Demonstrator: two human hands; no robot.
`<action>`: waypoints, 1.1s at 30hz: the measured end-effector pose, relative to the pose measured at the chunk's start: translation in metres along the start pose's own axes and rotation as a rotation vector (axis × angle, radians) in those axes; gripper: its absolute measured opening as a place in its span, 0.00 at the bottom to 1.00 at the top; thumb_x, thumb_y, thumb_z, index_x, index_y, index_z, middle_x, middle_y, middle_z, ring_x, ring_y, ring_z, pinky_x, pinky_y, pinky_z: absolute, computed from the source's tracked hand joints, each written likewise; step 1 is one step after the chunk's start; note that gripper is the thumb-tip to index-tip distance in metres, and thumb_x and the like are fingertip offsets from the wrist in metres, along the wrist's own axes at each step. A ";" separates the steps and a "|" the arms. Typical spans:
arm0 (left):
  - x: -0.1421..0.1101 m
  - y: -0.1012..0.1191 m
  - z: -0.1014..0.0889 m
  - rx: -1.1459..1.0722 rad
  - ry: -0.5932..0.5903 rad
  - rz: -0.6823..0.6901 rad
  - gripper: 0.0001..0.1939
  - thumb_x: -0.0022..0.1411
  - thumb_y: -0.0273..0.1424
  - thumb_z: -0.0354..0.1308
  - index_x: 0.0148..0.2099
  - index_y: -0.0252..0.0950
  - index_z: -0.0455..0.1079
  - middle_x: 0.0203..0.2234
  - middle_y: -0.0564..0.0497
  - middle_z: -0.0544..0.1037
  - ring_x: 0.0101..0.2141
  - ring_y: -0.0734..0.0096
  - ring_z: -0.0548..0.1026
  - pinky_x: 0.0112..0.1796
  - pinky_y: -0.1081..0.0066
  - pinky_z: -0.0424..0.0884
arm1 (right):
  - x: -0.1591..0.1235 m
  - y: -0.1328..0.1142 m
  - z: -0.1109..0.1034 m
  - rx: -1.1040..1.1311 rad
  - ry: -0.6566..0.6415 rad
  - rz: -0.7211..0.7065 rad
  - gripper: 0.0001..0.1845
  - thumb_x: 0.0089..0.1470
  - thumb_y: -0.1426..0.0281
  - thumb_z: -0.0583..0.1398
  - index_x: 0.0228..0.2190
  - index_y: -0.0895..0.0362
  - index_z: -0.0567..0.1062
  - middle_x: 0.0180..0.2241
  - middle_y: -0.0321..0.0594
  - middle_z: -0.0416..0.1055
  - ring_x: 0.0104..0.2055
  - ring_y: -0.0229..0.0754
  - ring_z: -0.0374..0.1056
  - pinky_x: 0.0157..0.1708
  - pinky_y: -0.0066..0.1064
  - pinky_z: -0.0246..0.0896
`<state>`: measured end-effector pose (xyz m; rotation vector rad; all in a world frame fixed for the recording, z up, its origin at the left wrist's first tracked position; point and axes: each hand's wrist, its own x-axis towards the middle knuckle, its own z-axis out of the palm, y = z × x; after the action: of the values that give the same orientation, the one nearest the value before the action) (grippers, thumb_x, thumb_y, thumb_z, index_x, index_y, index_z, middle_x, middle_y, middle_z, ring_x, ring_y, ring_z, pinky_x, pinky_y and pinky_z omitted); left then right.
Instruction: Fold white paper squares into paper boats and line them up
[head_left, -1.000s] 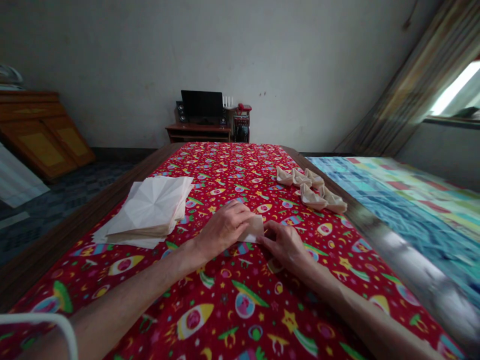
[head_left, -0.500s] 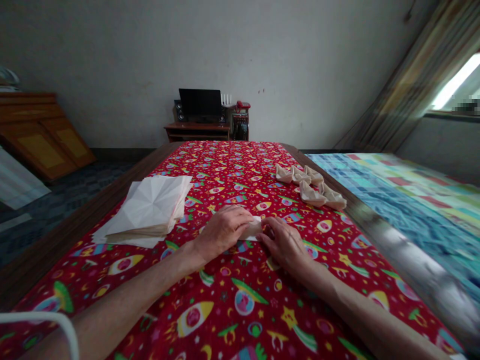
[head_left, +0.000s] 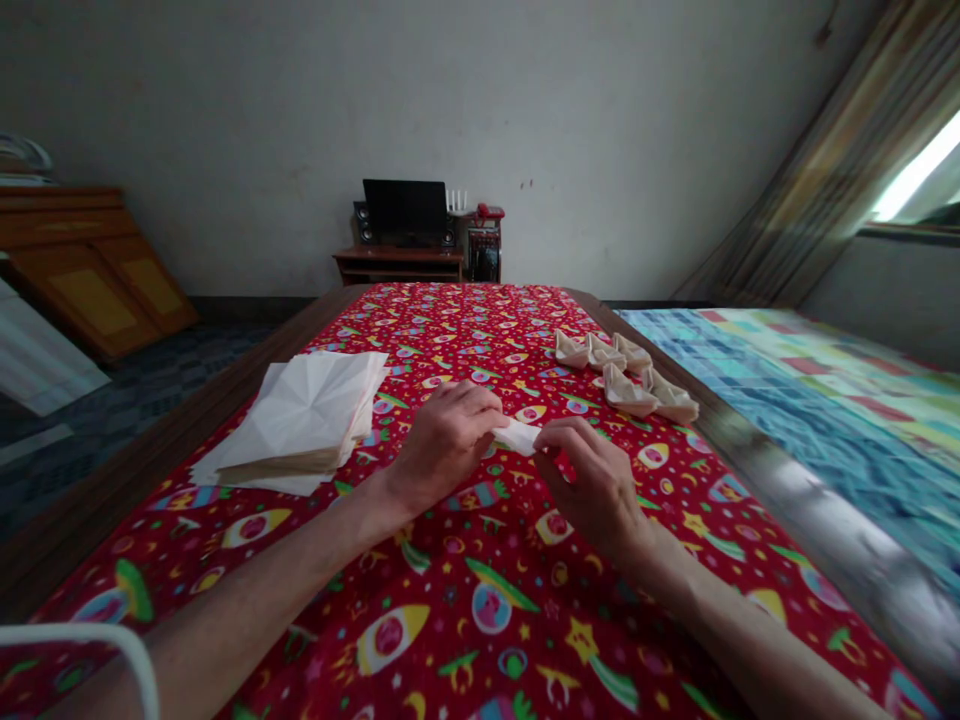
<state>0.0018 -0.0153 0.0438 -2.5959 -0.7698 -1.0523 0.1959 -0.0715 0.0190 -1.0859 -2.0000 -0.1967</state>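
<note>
Small folded white paper piece (head_left: 517,436), pinched at opposite ends by left hand (head_left: 450,440) and right hand (head_left: 592,478); uneven pulling could tear or distort it.

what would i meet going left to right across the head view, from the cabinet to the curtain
Wooden cabinet → stack of creased paper sheets → left hand → small piece of folded paper → right hand → curtain

2 bare forearms (head_left: 300,575); left grip (head_left: 454,435), right grip (head_left: 592,485) gloveless.
</note>
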 end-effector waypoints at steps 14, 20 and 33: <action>-0.072 0.009 -0.014 -0.169 -0.259 0.004 0.09 0.62 0.26 0.54 0.44 0.37 0.71 0.40 0.51 0.78 0.40 0.69 0.75 0.44 0.67 0.69 | -0.021 -0.003 0.007 -0.051 -0.420 -0.262 0.13 0.62 0.72 0.51 0.33 0.57 0.75 0.29 0.39 0.68 0.28 0.34 0.61 0.25 0.26 0.50; -0.072 0.018 -0.012 -0.255 -0.258 -0.032 0.07 0.64 0.28 0.53 0.38 0.35 0.73 0.35 0.50 0.78 0.40 0.68 0.74 0.42 0.69 0.69 | -0.025 0.000 0.011 0.072 -0.463 -0.061 0.13 0.60 0.70 0.52 0.31 0.57 0.76 0.27 0.39 0.69 0.26 0.34 0.63 0.24 0.24 0.52; -0.063 0.016 0.005 -0.212 -0.265 -0.412 0.11 0.60 0.30 0.56 0.25 0.35 0.66 0.24 0.53 0.71 0.28 0.74 0.69 0.31 0.74 0.63 | -0.021 -0.003 0.013 0.178 -0.421 0.283 0.05 0.54 0.70 0.58 0.28 0.57 0.71 0.24 0.35 0.70 0.24 0.34 0.64 0.25 0.24 0.53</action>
<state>-0.0247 -0.0509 -0.0045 -2.8685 -1.3713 -0.9394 0.1919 -0.0803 -0.0037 -1.3586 -2.1424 0.3812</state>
